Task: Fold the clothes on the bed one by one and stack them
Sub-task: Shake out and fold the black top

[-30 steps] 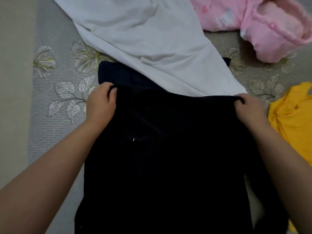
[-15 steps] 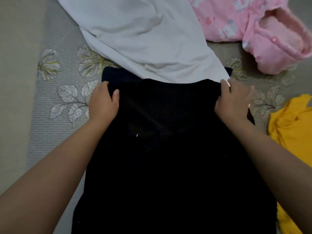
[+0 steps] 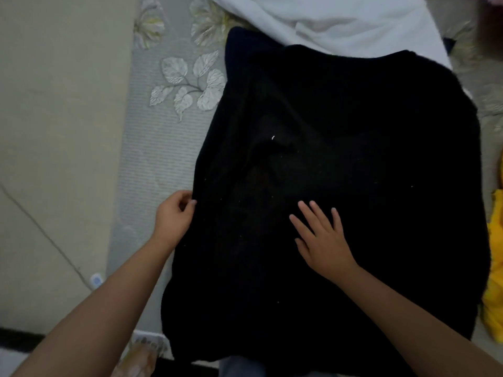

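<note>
On bed: right hand (image 3: 324,240) flat on black knit (image 3: 353,159); left hand (image 3: 174,216) pinches edge.

Dim, flat indoor light; black garment (image 3: 340,186) detail crushed; soft blur, wide-angle edge distortion.

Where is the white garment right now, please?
In the head view, the white garment lies at the top, right of centre, its lower edge tucked under the black garment.

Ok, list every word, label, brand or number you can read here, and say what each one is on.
None can be read.
The black garment shows no print or tag, only pale lint specks.
The white garment and the yellow garment are plain where visible.
The bedspread carries a leaf pattern, no lettering.
</note>
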`<state>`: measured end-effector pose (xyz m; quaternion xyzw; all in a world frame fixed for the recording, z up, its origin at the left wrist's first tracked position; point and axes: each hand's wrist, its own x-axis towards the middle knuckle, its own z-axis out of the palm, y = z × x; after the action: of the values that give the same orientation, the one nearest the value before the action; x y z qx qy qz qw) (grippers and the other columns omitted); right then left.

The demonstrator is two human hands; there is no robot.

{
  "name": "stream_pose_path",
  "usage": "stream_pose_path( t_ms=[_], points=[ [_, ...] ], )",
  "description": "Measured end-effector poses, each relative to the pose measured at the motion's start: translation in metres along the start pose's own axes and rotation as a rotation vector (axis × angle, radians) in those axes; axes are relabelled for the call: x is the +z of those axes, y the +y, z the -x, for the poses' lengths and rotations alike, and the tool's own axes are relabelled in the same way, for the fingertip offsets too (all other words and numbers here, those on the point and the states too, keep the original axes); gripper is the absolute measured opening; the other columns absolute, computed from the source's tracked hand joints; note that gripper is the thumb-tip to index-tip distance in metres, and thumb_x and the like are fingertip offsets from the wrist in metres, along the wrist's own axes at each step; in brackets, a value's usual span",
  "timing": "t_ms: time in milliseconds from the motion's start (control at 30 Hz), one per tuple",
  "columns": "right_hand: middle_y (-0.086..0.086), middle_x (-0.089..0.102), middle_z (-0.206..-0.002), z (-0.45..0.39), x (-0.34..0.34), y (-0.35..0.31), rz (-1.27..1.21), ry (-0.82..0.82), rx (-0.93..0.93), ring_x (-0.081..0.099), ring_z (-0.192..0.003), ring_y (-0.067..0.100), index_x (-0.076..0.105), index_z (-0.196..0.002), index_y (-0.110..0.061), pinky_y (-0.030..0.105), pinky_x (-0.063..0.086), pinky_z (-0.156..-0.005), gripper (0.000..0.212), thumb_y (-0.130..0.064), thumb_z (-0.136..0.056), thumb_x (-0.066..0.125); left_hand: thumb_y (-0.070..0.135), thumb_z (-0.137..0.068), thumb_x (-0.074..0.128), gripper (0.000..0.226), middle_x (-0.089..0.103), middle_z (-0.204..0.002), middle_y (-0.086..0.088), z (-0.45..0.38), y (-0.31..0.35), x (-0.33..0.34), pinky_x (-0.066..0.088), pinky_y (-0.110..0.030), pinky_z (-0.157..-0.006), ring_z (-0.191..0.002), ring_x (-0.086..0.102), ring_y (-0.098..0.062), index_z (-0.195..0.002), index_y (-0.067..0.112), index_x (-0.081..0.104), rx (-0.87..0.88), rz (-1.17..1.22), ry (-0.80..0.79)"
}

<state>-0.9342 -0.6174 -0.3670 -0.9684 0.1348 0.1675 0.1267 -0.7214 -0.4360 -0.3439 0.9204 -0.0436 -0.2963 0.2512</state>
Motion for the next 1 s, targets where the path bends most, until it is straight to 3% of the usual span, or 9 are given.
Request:
stream_pose_path(
  t_ms=[100,267,367,433,600,700,833,900,1000],
  points=[
    [0.014,0.058,-0.127,0.007,0.006,-0.008,0.028,-0.133,0.074,0.055,-0.117,0.033,0.062,-0.116,-0.015,0.058,0.044,-0.086,0.056,-0.028,-0.065,0.079,0.008,-0.091,0.053,0.023,0.065,-0.102,-0.018,0.024,-0.027,0.001,0.037,-0.021,-0.078,-0.094,0.060,-0.027,-0.110,-0.003,0.062,-0.070,0.004,-0.063],
    [0.016,0.055,-0.131,0.005,0.005,-0.015,0.028,-0.182,0.113,0.053,-0.119,0.036,0.061,-0.119,-0.012,0.062,0.041,-0.086,0.053,-0.027,-0.068,0.063,0.010,-0.092,0.052,0.021,0.065,-0.096,-0.015,0.056,-0.054,0.005,0.043,-0.028,-0.083,-0.092,0.059,-0.027,-0.106,-0.001,0.064,-0.077,-0.020,-0.098],
    [0.009,0.018,-0.154,0.006,0.000,-0.017,0.012,-0.186,0.122,0.016,-0.142,0.028,0.032,-0.143,-0.018,0.057,0.016,-0.109,0.057,-0.025,-0.091,0.053,0.007,-0.093,0.049,0.020,0.062,-0.093,-0.022,0.067,-0.057,-0.002,0.035,-0.025,-0.075,-0.092,0.056,-0.032,-0.099,-0.006,0.062,0.018,-0.030,0.112],
    [-0.001,-0.005,-0.157,0.006,-0.003,-0.017,-0.055,-0.259,0.150,-0.008,-0.144,0.019,0.013,-0.148,-0.024,0.048,0.000,-0.114,0.057,-0.029,-0.097,0.039,0.006,-0.094,0.046,0.021,0.060,-0.098,-0.026,0.070,-0.048,-0.019,0.031,-0.027,-0.071,-0.094,0.055,-0.034,-0.103,-0.009,0.058,0.020,0.029,0.312],
    [-0.003,-0.012,-0.156,0.005,-0.015,-0.020,-0.075,-0.334,0.175,-0.013,-0.143,0.018,0.007,-0.148,-0.025,0.045,-0.001,-0.115,0.057,-0.029,-0.098,0.035,0.008,-0.096,0.043,0.023,0.060,-0.105,-0.024,0.056,-0.004,-0.072,0.033,-0.024,-0.073,-0.094,0.055,-0.029,-0.110,-0.008,0.052,0.161,0.114,0.588],
    [-0.002,-0.013,-0.156,0.005,-0.020,-0.023,-0.050,-0.363,0.178,-0.011,-0.144,0.019,0.006,-0.148,-0.025,0.044,0.003,-0.116,0.059,-0.029,-0.098,0.036,0.010,-0.094,0.047,0.028,0.057,-0.114,-0.018,0.036,0.009,-0.072,0.032,-0.018,-0.077,-0.103,0.054,-0.024,-0.118,-0.004,0.048,0.178,0.161,0.452],
    [-0.002,-0.016,-0.155,0.006,-0.018,-0.026,-0.055,-0.400,0.197,-0.013,-0.143,0.019,0.002,-0.148,-0.025,0.044,0.003,-0.116,0.061,-0.031,-0.098,0.036,0.016,-0.089,0.057,0.058,0.044,-0.135,-0.019,0.024,-0.028,-0.037,0.035,-0.035,-0.102,-0.124,0.043,-0.032,-0.138,0.001,0.031,0.023,0.011,0.117],
    [-0.001,-0.018,-0.155,0.005,-0.017,-0.027,-0.025,-0.417,0.206,-0.014,-0.143,0.020,-0.002,-0.148,-0.026,0.045,0.003,-0.116,0.062,-0.033,-0.098,0.033,0.014,-0.089,0.056,0.058,0.042,-0.135,-0.024,0.027,-0.052,-0.023,0.034,-0.042,-0.105,-0.125,0.041,-0.035,-0.140,-0.001,0.030,-0.027,-0.107,0.060],
    [0.002,-0.022,-0.154,0.003,-0.012,-0.032,0.043,-0.426,0.221,-0.017,-0.142,0.022,-0.008,-0.147,-0.024,0.047,0.001,-0.115,0.062,-0.035,-0.098,0.028,0.011,-0.092,0.053,0.053,0.044,-0.133,-0.025,0.038,-0.072,-0.015,0.031,-0.038,-0.104,-0.124,0.040,-0.035,-0.139,-0.003,0.034,-0.003,-0.173,0.080]
  ],
)
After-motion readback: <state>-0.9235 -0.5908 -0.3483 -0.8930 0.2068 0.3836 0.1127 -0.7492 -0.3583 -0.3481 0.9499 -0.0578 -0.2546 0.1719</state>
